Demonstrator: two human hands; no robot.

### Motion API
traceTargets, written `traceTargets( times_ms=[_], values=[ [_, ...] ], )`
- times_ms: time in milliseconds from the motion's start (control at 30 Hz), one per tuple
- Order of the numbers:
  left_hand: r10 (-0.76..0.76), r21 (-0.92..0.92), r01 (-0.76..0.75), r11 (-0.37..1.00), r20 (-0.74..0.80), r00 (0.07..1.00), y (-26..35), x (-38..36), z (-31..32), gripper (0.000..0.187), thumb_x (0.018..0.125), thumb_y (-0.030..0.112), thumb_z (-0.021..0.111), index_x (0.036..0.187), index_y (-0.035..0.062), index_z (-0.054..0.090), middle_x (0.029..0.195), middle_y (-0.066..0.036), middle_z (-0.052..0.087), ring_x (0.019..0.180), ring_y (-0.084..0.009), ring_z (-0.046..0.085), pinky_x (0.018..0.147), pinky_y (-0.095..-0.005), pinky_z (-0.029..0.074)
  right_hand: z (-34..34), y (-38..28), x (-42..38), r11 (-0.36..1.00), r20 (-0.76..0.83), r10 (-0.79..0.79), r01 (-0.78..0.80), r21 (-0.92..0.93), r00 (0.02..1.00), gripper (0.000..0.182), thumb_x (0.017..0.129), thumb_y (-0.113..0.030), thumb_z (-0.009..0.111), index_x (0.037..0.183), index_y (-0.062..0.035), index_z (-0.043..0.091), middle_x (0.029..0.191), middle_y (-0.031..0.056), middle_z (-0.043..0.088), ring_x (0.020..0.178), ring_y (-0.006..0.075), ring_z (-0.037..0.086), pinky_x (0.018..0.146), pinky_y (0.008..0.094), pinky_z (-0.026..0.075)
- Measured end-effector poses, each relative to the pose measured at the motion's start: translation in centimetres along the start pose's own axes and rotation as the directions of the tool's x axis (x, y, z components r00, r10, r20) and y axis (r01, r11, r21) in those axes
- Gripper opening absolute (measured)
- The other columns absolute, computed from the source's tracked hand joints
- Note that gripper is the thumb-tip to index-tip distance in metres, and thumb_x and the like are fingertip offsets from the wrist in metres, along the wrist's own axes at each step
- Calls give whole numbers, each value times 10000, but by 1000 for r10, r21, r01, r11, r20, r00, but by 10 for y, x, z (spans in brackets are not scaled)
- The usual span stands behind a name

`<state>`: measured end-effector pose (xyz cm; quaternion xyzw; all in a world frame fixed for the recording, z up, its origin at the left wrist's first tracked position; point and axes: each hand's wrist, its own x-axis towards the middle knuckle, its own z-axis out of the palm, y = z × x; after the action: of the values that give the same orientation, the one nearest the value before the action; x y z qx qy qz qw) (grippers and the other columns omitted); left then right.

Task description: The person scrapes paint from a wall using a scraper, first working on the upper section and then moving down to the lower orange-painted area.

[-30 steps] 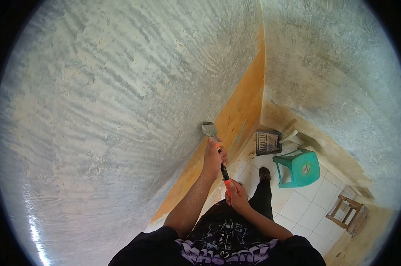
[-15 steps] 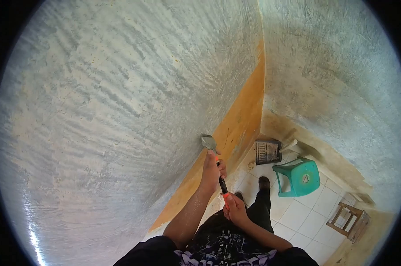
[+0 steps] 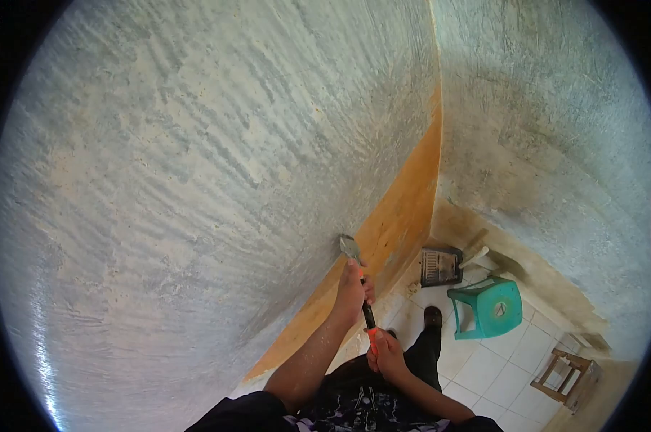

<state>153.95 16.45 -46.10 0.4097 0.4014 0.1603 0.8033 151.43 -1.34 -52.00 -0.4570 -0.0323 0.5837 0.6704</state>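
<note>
A long-handled scraper (image 3: 369,315), black and orange, is held in both of my hands. My left hand (image 3: 350,294) is closed around the upper handle, just below the metal blade. Lower down, my right hand (image 3: 389,356) grips the orange end of the handle. The blade's tip is at the grey, streaked wall (image 3: 174,187), just above an orange painted band (image 3: 406,193). Whether the edge presses on the surface is hard to tell.
A second wall (image 3: 534,122) meets this one at a corner on the right. Below stand a black dustpan (image 3: 440,267) with a pale handle, a green plastic stool (image 3: 500,308) and a small wooden stool (image 3: 564,374) on the white tiled floor (image 3: 476,363).
The camera view has shifted slightly, so the walls and floor things appear lower and a little to the right. The blade now looks narrower, seen at a different angle. Both hands keep their grip.
</note>
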Motion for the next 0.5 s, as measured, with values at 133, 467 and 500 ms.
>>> traceTargets(
  times_ms=[133, 467, 500],
  values=[
    [27, 23, -27, 999, 11, 1000, 0, 5, 3, 471, 1016, 615, 334, 1097, 159, 420, 610, 36, 319, 484, -80, 306, 482, -256, 320, -2, -3, 5, 1000, -2, 14, -14, 26, 1000, 459, 1063, -433, 393, 1294, -71, 556, 577, 4, 438, 423, 84, 397, 397, 244, 343],
    [32, 7, -32, 999, -2, 999, -1, 7, 6, 453, 1028, 586, 325, 1092, 148, 422, 634, 21, 342, 486, -76, 315, 469, -250, 321, -9, -9, 8, 999, 10, -2, 3, -45, 1000, 472, 1069, -427, 365, 1293, -49, 538, 596, 19, 442, 413, 101, 384, 399, 259, 350],
    [33, 0, -33, 999, -1, 999, -1, 7, 7, 454, 1029, 587, 324, 1091, 148, 421, 633, 21, 341, 485, -77, 315, 468, -251, 320, -10, -8, 8, 999, 7, 3, -2, -50, 1000, 470, 1070, -426, 363, 1295, -51, 537, 595, 18, 441, 414, 101, 385, 400, 259, 351]
  ],
)
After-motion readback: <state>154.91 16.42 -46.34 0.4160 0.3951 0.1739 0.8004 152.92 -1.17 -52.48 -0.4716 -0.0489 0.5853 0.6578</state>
